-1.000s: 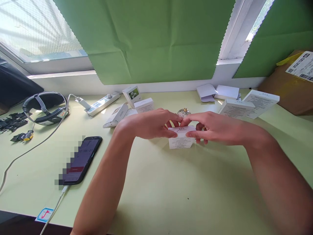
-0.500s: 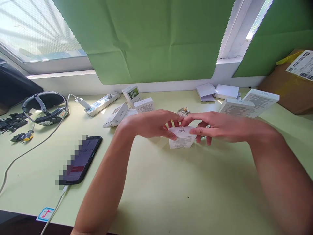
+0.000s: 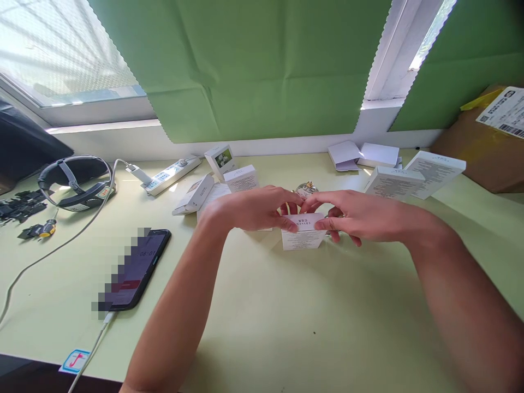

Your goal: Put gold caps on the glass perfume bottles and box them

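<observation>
A small white carton (image 3: 303,233) with printed text stands on the pale green table (image 3: 262,322) at the centre. My left hand (image 3: 254,208) pinches its top left edge with thumb and fingers. My right hand (image 3: 352,215) grips its top right edge, fingers curled around the far side. Just behind the carton, between my hands, a small glass bottle with a gold cap (image 3: 307,189) stands upright, partly hidden by my fingers.
Several white cartons (image 3: 241,177) lie behind my left hand and more (image 3: 395,181) at the right. A power strip (image 3: 170,173), a headset (image 3: 76,180) and a phone (image 3: 137,268) on a cable sit at the left. A brown cardboard box (image 3: 487,147) stands far right.
Both hands stay on the small carton. The fingers have shifted slightly along its top edge, and the carton has tilted a little. The view has dropped a touch.
</observation>
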The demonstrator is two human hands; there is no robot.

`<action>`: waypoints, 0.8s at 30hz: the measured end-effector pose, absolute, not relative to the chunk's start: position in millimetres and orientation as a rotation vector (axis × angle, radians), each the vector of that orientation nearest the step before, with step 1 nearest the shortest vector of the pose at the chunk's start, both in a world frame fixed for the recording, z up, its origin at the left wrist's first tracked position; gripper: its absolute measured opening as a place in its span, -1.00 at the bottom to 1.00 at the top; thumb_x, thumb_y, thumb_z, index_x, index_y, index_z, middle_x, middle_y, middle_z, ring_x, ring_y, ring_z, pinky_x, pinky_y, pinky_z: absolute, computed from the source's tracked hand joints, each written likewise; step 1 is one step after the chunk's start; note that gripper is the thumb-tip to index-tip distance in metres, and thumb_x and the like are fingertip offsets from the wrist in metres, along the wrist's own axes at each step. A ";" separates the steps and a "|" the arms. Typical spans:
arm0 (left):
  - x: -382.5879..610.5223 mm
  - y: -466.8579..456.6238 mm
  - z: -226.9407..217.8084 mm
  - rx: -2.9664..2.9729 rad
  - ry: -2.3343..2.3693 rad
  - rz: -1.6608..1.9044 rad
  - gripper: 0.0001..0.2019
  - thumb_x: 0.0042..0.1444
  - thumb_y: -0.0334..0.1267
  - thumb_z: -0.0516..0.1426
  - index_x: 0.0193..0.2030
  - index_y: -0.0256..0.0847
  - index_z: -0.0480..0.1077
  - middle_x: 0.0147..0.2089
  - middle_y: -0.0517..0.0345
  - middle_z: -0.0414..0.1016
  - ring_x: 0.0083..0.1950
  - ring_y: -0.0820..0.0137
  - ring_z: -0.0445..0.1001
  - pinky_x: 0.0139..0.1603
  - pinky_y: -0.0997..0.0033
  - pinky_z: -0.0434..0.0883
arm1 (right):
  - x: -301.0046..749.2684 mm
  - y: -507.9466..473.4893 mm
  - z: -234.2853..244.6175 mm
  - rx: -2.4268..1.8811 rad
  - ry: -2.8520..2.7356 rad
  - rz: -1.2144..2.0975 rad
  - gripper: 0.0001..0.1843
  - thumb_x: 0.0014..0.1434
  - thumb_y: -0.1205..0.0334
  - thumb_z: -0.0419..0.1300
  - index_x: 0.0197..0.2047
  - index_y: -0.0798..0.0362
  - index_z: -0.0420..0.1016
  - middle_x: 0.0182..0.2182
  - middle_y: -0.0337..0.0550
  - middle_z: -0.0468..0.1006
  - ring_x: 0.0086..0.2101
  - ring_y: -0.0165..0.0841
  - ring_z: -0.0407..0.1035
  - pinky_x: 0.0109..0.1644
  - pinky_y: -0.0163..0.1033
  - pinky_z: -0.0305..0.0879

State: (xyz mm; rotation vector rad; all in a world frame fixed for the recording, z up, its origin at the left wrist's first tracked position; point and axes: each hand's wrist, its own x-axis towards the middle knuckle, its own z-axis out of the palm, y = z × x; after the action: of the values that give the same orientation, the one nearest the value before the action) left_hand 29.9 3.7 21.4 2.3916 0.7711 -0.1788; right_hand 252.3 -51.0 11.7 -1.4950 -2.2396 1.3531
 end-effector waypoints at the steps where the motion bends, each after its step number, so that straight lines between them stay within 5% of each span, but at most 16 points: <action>1: 29.5 3.6 21.7 2.399 0.775 -0.180 -0.70 0.25 -0.13 0.12 0.09 -0.10 0.38 -0.05 0.14 0.53 -0.12 0.42 0.48 -0.26 0.51 0.27 | 253.0 -51.2 11.7 -1.518 -2.240 1.330 -0.54 0.24 -0.06 0.08 0.15 -0.11 0.34 -0.20 -0.11 0.56 -0.37 -0.32 0.46 -0.51 -0.32 0.30; 5: 27.5 1.4 23.6 2.419 0.796 -0.169 -0.60 0.29 -0.06 0.06 0.23 -0.03 0.30 0.05 0.12 0.51 -0.09 0.42 0.48 -0.24 0.51 0.29 | 258.2 -52.5 14.0 -1.630 -2.286 1.221 -0.46 0.23 -0.20 0.05 0.20 -0.17 0.32 -0.38 -0.19 0.53 -0.56 -0.41 0.35 -0.50 -0.30 0.27; 18: 32.2 4.4 15.7 2.429 0.742 -0.176 -0.69 0.30 -0.16 0.04 0.13 -0.13 0.37 -0.04 0.10 0.52 -0.17 0.42 0.46 -0.28 0.47 0.24 | 248.3 -52.7 7.1 -1.692 -2.252 1.191 -0.55 0.23 -0.12 0.05 0.11 -0.15 0.40 -0.42 -0.20 0.50 -0.52 -0.37 0.35 -0.54 -0.30 0.20; 24: 30.7 2.1 16.6 2.430 0.745 -0.158 -0.60 0.30 -0.15 0.04 0.25 -0.09 0.27 0.11 0.08 0.47 -0.04 0.39 0.45 -0.18 0.49 0.28 | 249.5 -54.4 14.1 -1.764 -2.211 1.109 -0.49 0.15 -0.19 0.12 0.10 -0.18 0.42 -0.48 -0.24 0.49 -0.57 -0.37 0.33 -0.54 -0.28 0.17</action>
State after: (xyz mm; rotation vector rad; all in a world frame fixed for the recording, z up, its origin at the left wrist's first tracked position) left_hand 30.7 2.1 16.6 2.4300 0.7454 -0.1579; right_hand 249.5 -54.4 14.1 -1.7637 -2.2106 1.1087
